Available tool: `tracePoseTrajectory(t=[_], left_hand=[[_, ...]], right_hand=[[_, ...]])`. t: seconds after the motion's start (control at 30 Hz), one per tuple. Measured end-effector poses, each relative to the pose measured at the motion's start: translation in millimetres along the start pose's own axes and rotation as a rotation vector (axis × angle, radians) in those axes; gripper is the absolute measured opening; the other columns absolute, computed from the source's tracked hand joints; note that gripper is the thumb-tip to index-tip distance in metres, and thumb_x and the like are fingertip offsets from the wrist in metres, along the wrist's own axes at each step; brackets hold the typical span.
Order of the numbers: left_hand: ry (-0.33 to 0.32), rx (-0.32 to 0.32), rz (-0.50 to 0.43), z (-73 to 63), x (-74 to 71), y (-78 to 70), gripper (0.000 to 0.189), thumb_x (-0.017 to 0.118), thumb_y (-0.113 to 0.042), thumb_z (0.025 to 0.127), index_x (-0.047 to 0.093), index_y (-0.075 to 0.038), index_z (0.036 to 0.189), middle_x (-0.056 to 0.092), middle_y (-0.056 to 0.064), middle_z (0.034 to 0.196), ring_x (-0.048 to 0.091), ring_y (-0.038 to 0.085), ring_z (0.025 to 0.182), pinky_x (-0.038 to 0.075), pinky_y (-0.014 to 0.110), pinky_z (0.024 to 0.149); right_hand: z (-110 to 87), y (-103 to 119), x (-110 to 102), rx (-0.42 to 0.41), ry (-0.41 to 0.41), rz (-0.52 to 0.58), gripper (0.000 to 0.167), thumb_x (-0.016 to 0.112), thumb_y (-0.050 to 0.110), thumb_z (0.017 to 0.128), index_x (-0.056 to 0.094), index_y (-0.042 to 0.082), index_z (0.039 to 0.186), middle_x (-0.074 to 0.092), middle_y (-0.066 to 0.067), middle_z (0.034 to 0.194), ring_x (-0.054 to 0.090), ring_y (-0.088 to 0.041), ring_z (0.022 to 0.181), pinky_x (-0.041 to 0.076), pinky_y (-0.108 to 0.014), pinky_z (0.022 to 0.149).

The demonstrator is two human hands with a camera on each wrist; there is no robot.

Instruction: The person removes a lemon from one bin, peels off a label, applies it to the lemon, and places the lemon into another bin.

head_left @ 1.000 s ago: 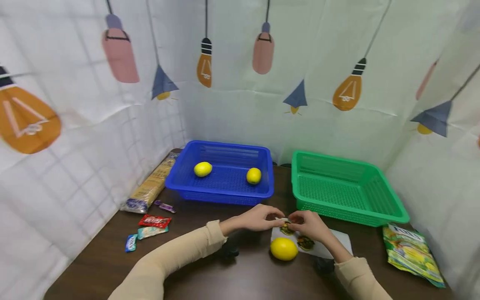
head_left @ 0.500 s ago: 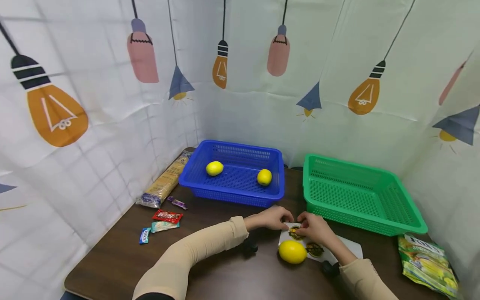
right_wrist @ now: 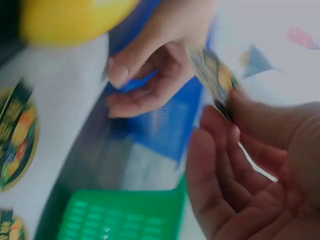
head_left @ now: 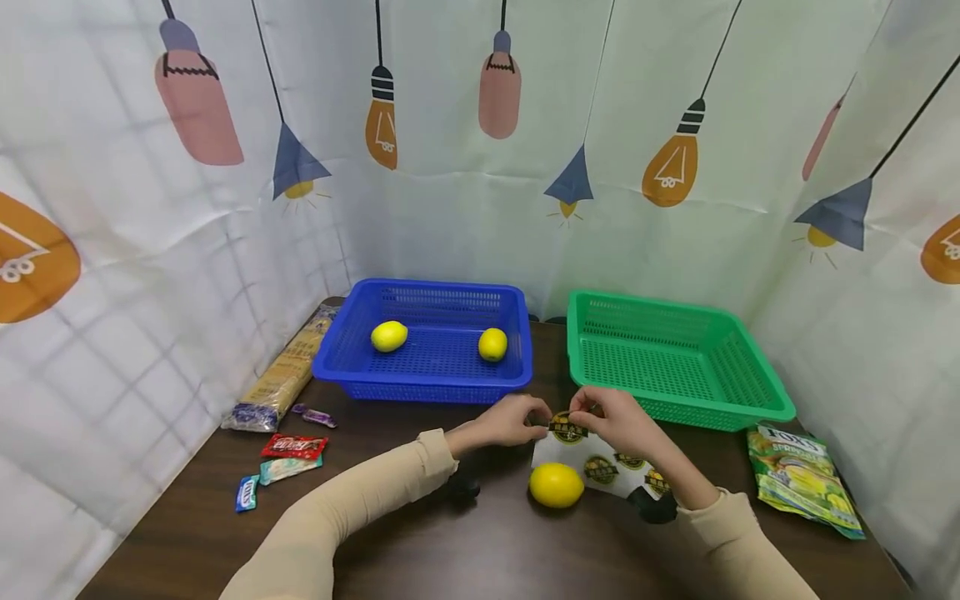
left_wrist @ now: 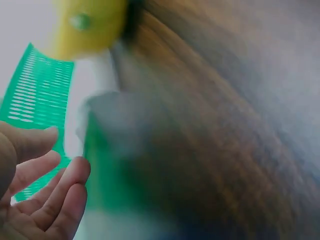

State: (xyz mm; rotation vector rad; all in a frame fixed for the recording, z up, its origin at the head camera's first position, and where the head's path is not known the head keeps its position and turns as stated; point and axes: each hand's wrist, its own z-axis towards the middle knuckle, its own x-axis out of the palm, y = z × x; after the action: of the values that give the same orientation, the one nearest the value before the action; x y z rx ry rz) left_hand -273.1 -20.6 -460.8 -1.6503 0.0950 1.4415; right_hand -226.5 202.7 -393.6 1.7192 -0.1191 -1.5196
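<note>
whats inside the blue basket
Two lemons lie apart in the blue basket. Its near wall covers the closest strip of the bottom, so whether anything is there cannot be seen.

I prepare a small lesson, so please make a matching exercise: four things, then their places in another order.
1. round dark sticker
2. blue plastic basket
3. red wrapped sweet
4. green printed packet

a) beside a pale teal wrapped sweet
b) on the brown table, far right
c) pinched by the right hand
d) holds two yellow lemons

Pairs: 1-c, 2-d, 3-a, 4-b
</note>
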Motion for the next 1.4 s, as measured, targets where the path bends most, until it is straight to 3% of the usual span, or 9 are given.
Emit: tracePoseTrajectory(t=[0.1, 0.2, 0.3, 0.47, 0.6, 0.8, 1.0, 1.2, 1.4], left_hand=[[-0.067, 0.014, -0.018, -13.2, -11.8, -12.1, 0.023, 0.063, -0.023, 0.097, 0.071, -0.009, 0.114, 0.075, 0.003, 0.108, 0.066, 0.010, 0.084, 0.053, 0.019, 0.074], [-0.069, 0.032, -0.047, -28.8, -17.7, -26.2, 0.027, 0.056, -0.028, 0.102, 0.071, -0.011, 0.116, 0.074, 0.001, 0.106, 0.063, 0.006, 0.080, 0.051, 0.018, 0.072], [0.027, -0.003, -0.151, -42.7, -15.2, -35.9, 0.034, 0.048, -0.035, 0.105, 0.068, -0.012, 0.120, 0.073, 0.004, 0.105, 0.064, 0.005, 0.072, 0.050, 0.017, 0.069], [0.199, -0.130, -0.348, -56.7, -1.2, -41.7, 0.038, 0.046, -0.040, 0.105, 0.060, -0.013, 0.128, 0.070, 0.009, 0.121, 0.071, 0.015, 0.065, 0.052, 0.019, 0.064], [0.253, -0.157, -0.460, -58.0, 10.5, -43.3, 0.037, 0.051, -0.039, 0.103, 0.057, -0.014, 0.130, 0.070, 0.010, 0.122, 0.072, 0.018, 0.063, 0.057, 0.026, 0.060], [0.264, -0.187, -0.597, -57.2, 21.7, -41.0, 0.034, 0.053, -0.039, 0.103, 0.057, -0.017, 0.128, 0.067, 0.001, 0.099, 0.071, 0.014, 0.063, 0.060, 0.029, 0.059], [0.256, -0.186, -0.663, -57.0, 24.7, -38.7, 0.034, 0.054, -0.034, 0.103, 0.057, -0.016, 0.130, 0.063, 0.001, 0.096, 0.070, 0.013, 0.065, 0.060, 0.028, 0.059], [0.308, -0.187, -0.776, -57.0, 22.0, -33.1, 0.035, 0.052, -0.026, 0.104, 0.052, -0.011, 0.135, 0.063, 0.005, 0.104, 0.071, 0.014, 0.070, 0.061, 0.028, 0.064], [0.389, -0.184, -0.868, -56.0, 20.3, -26.7, 0.035, 0.050, -0.019, 0.105, 0.048, -0.009, 0.138, 0.060, 0.007, 0.113, 0.070, 0.014, 0.075, 0.061, 0.026, 0.068]], right_hand=[[-10.8, 10.1, -4.7, -0.021, 0.114, 0.082, 0.011, 0.065, 0.027, 0.096, 0.066, 0.016, 0.096, 0.069, 0.000, 0.087, 0.061, -0.009, 0.071, 0.050, -0.023, 0.065], [-19.2, 11.2, 2.1, -0.008, 0.213, 0.142, 0.013, 0.067, 0.028, 0.095, 0.067, 0.015, 0.094, 0.071, 0.001, 0.087, 0.060, -0.006, 0.072, 0.050, -0.021, 0.066], [-23.4, 8.0, 12.1, 0.005, 0.248, 0.166, 0.013, 0.069, 0.026, 0.094, 0.068, 0.013, 0.091, 0.071, 0.000, 0.083, 0.057, -0.002, 0.069, 0.049, -0.020, 0.063], [-24.8, 1.6, 22.5, 0.004, 0.226, 0.152, 0.013, 0.071, 0.027, 0.092, 0.068, 0.014, 0.089, 0.069, 0.002, 0.079, 0.055, 0.000, 0.068, 0.047, -0.019, 0.061], [-26.2, -4.0, 26.7, 0.007, 0.192, 0.135, 0.014, 0.072, 0.028, 0.091, 0.069, 0.014, 0.091, 0.068, 0.003, 0.079, 0.056, 0.001, 0.066, 0.047, -0.019, 0.059], [-27.0, -11.1, 38.4, -0.016, 0.108, 0.112, 0.020, 0.074, 0.029, 0.089, 0.070, 0.010, 0.095, 0.070, 0.001, 0.079, 0.055, 0.004, 0.063, 0.047, -0.019, 0.057], [-31.8, -15.8, 44.5, 0.004, 0.077, 0.116, 0.026, 0.071, 0.036, 0.091, 0.069, 0.013, 0.102, 0.074, -0.005, 0.098, 0.068, -0.005, 0.082, 0.053, -0.019, 0.067], [-34.7, -21.5, 51.4, 0.061, 0.163, 0.303, 0.035, 0.069, 0.034, 0.094, 0.065, 0.008, 0.118, 0.068, -0.017, 0.121, 0.071, -0.028, 0.105, 0.058, -0.022, 0.073], [-39.2, -31.3, 50.2, 0.116, 0.220, 0.497, 0.040, 0.068, 0.025, 0.095, 0.063, 0.002, 0.127, 0.062, -0.025, 0.129, 0.069, -0.022, 0.106, 0.062, -0.028, 0.078]])
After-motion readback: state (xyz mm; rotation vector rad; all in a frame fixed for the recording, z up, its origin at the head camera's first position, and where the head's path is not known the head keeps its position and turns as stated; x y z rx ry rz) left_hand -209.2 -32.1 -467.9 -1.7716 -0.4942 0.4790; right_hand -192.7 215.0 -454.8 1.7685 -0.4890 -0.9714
